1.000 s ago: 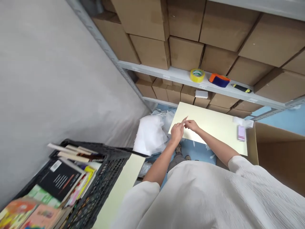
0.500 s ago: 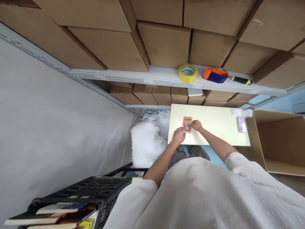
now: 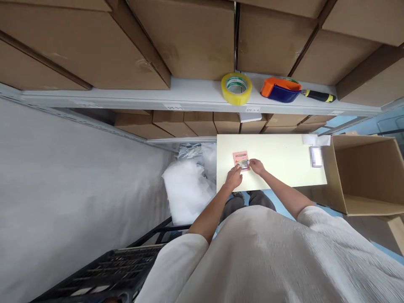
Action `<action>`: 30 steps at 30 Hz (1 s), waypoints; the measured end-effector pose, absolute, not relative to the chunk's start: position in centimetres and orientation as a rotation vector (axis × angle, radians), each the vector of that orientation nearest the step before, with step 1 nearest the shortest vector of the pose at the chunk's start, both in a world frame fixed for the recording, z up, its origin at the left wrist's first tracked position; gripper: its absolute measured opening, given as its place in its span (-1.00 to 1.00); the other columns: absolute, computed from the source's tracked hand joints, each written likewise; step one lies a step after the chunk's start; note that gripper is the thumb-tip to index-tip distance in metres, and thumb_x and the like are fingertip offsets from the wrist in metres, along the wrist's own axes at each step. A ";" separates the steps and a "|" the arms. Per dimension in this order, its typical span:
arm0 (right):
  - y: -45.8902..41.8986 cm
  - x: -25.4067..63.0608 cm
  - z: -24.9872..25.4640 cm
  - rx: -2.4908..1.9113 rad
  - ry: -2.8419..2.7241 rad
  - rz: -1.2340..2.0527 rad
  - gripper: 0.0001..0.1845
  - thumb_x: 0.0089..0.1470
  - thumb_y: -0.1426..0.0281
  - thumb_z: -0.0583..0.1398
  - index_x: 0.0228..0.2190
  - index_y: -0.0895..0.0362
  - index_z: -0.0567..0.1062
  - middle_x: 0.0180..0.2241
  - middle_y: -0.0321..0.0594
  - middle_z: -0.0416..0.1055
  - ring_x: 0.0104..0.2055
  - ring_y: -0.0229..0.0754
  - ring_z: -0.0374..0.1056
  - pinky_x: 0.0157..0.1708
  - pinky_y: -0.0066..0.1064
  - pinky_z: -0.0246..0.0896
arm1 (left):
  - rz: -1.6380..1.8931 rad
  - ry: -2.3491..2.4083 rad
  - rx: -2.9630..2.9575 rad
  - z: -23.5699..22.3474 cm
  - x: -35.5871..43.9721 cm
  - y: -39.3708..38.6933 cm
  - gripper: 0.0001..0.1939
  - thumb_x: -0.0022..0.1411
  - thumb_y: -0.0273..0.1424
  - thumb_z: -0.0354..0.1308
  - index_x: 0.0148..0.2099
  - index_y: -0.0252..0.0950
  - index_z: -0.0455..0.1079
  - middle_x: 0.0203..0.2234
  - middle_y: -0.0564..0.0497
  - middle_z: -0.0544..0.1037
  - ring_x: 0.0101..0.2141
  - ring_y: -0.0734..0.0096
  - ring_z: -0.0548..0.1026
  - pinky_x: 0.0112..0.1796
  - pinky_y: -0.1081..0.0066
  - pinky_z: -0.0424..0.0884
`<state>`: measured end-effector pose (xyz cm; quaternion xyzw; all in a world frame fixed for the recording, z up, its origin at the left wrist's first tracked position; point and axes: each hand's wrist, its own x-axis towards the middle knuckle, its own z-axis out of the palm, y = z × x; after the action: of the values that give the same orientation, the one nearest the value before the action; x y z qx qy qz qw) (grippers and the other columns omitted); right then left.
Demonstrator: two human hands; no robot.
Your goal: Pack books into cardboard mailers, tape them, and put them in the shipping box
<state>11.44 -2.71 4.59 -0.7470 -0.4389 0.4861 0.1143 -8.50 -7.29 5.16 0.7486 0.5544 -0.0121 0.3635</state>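
Note:
A small pink booklet point(image 3: 240, 158) lies flat on the pale yellow table point(image 3: 277, 155). My left hand point(image 3: 234, 178) rests at its near left corner, fingers curled onto its edge. My right hand point(image 3: 256, 166) pinches the booklet's near right corner. Both hands sit close together near the table's front left part.
A roll of yellow tape point(image 3: 236, 87), an orange and blue tape dispenser point(image 3: 280, 89) and a black and yellow tool point(image 3: 318, 96) lie on the grey shelf point(image 3: 126, 97) among brown cartons. An open cardboard box point(image 3: 366, 172) stands right, white plastic bags point(image 3: 186, 189) left, a black crate point(image 3: 107, 273) near left.
The booklet was held up edge-on a second ago and now lies flat on the table under both hands. The camera has turned right, away from the crate of books.

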 end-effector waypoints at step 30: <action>-4.0 10.8 5.7 -2.209 -1.065 1.273 -0.84 0.10 0.24 0.27 -0.30 0.04 0.48 -0.30 -0.27 0.59 -0.23 -0.14 0.51 -0.22 -0.39 0.39 | 0.276 1.353 1.591 5.6 -5.8 -6.8 -0.34 0.39 -0.25 0.31 0.46 -0.15 0.29 0.36 -0.16 0.50 0.32 0.05 0.49 0.29 0.08 0.41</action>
<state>10.84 -3.98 5.74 -0.7852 -0.3784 0.4525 0.1881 -5.78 -6.80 5.65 0.6565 0.5582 0.1138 0.4945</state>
